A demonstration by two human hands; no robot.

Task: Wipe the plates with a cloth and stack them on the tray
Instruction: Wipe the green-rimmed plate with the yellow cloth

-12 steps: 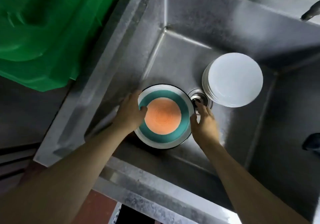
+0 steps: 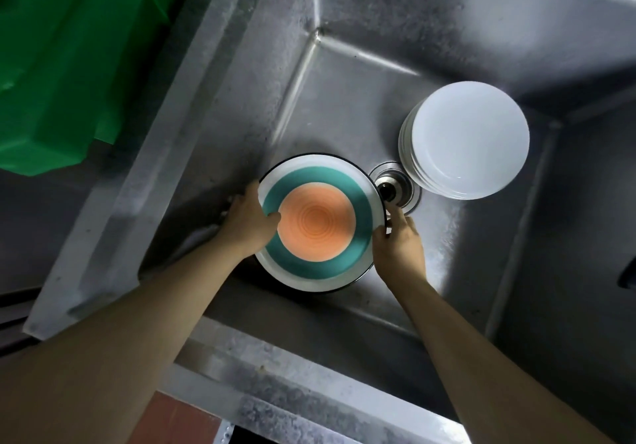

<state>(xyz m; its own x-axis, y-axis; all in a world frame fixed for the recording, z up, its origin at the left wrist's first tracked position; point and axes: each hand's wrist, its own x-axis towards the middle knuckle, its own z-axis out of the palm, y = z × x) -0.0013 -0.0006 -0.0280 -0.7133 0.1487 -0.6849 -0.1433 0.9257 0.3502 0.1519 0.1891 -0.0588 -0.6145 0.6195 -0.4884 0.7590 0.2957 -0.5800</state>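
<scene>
Head view, plate: the plate (image 2: 316,220) is low in the sink (image 2: 344,99), near-centre, left of the drain (image 2: 392,185).
Left hand (image 2: 246,225): clamped on the left rim, thumb on top.
Right hand (image 2: 399,247): fingers curled on the right rim.
Handling: likely stiff, breakable, maybe slick; hold opposite rims.

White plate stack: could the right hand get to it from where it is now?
Probably yes, once it lets go: the right hand grips the rim of the orange-and-teal plate, and only the drain lies between it and the white plate stack.
</scene>
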